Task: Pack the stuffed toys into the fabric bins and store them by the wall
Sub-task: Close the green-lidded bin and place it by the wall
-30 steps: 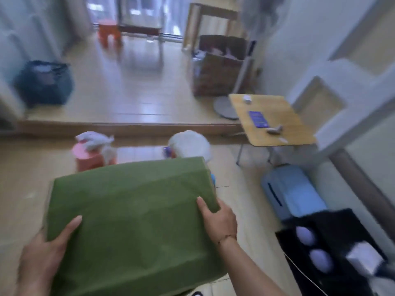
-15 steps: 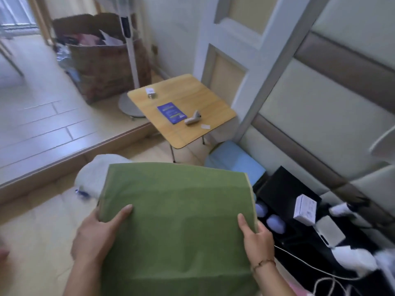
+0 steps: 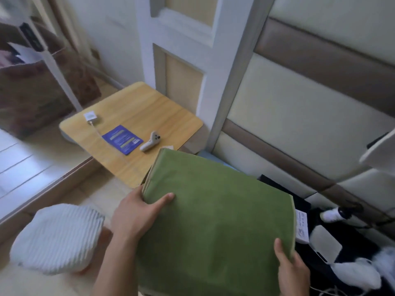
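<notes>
I hold a green fabric bin (image 3: 215, 223) in front of me with both hands, its closed flat top facing the camera. My left hand (image 3: 134, 214) grips its near left corner, thumb on top. My right hand (image 3: 292, 270) clamps its lower right edge. The bin's far corner hangs over the edge of a small wooden table (image 3: 132, 116), close to the padded wall (image 3: 299, 116). A white ribbed stuffed toy (image 3: 57, 238) lies on the floor to my left. What is inside the bin is hidden.
On the wooden table lie a blue booklet (image 3: 122, 139), a white controller (image 3: 150, 141) and a small white charger (image 3: 90, 116). A black surface (image 3: 350, 248) at the right holds white boxes and soft white items. A brown box (image 3: 32, 97) stands at the far left.
My view has swung right, from the open room toward the padded wall. The green bin has moved right and forward with both hands, now near the table and the wall.
</notes>
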